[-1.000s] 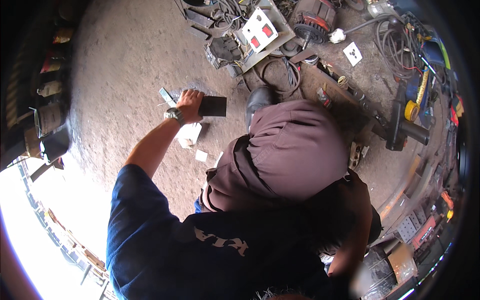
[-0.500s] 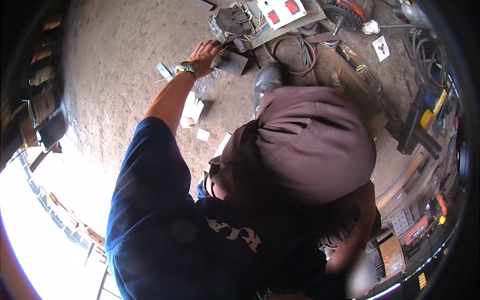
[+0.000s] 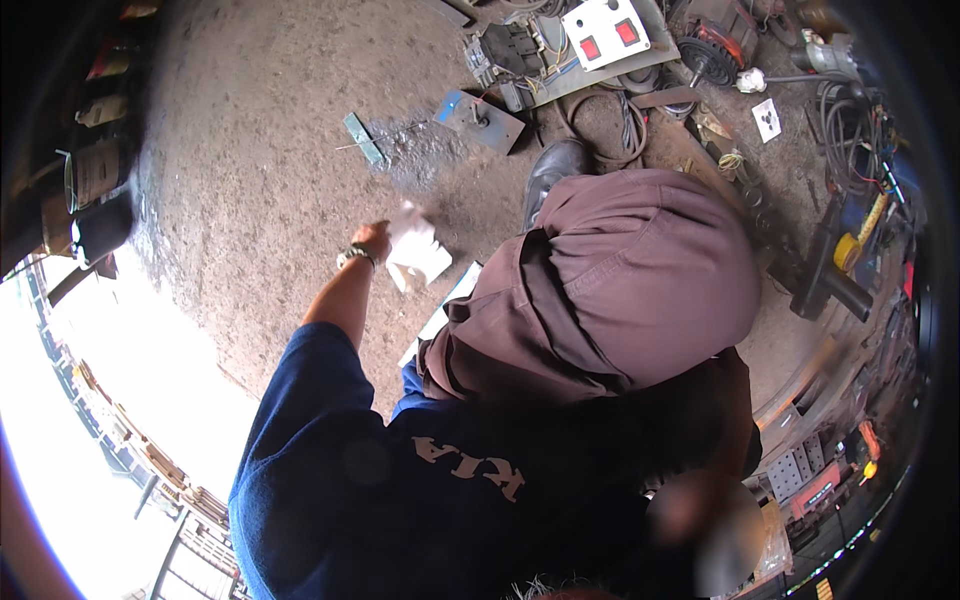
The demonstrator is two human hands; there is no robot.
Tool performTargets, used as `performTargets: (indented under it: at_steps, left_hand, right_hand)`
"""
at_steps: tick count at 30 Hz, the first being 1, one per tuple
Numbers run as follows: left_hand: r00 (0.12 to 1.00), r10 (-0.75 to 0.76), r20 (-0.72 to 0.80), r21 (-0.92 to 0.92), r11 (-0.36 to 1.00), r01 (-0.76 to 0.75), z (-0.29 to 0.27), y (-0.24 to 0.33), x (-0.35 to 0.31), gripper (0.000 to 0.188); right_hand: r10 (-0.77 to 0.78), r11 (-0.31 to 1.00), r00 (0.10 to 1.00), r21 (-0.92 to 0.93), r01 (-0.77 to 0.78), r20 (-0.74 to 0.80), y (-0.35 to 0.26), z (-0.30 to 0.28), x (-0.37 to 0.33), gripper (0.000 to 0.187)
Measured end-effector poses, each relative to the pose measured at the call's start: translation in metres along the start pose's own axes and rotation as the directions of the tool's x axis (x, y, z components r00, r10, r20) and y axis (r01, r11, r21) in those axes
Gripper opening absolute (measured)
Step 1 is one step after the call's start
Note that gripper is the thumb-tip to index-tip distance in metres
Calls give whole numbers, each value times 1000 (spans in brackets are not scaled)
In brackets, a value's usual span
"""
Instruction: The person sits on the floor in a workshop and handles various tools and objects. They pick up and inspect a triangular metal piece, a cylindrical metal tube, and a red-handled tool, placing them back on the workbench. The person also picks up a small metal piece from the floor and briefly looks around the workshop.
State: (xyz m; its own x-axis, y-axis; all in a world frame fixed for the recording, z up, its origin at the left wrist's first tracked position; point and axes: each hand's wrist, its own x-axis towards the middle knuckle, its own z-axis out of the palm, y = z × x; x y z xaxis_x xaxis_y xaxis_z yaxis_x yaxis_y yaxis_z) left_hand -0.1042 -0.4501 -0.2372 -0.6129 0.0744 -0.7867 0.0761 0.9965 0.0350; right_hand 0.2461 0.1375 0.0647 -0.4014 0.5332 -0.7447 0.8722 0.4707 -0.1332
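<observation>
My left hand, with a wristwatch on its wrist, is low over the floor, fingers closed at the edge of a white piece with an uneven outline. That piece looks like paper or cloth and is partly blurred. Close to the lower right edge, my right hand is a dark blur beside a pale rounded shape; its fingers cannot be made out. Ahead lies a square metal plate with a blue corner and a small post. A greenish strip rests left of it.
A white panel with two red switches sits on a metal base beside wiring. Cables, a black wheel and a yellow tape measure lie to the right. My shoe stands near the square plate.
My left hand has drawn back from beside the square plate to the white piece, its spread fingers now closed. The view has shifted, so the floor items appear further right.
</observation>
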Motion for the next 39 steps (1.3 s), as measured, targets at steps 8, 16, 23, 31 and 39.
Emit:
performTargets:
  at_steps: [8, 16, 23, 31, 39]
  left_hand:
    - [945, -49, 323, 202, 979, -18, 89, -70, -128, 32]
    - [733, -77, 676, 310, 932, -188, 158, -73, -181, 57]
    - [991, 107, -86, -86, 990, -114, 68, -54, -57, 30]
    - [827, 161, -538, -16, 980, -201, -91, 10, 94, 40]
    - [921, 103, -377, 122, 991, -60, -122, 42, 120, 36]
  right_hand:
    - [-68, 998, 997, -17, 67, -34, 28, 12, 4, 65]
    - [-98, 995, 995, -7, 98, -29, 26, 11, 4, 66]
    - [-55, 998, 998, 1, 55, -28, 29, 17, -1, 66]
    - [66, 996, 995, -51, -70, -78, 18, 16, -11, 59]
    - [-19, 986, 1000, -165, 19, 3, 42, 19, -6, 47]
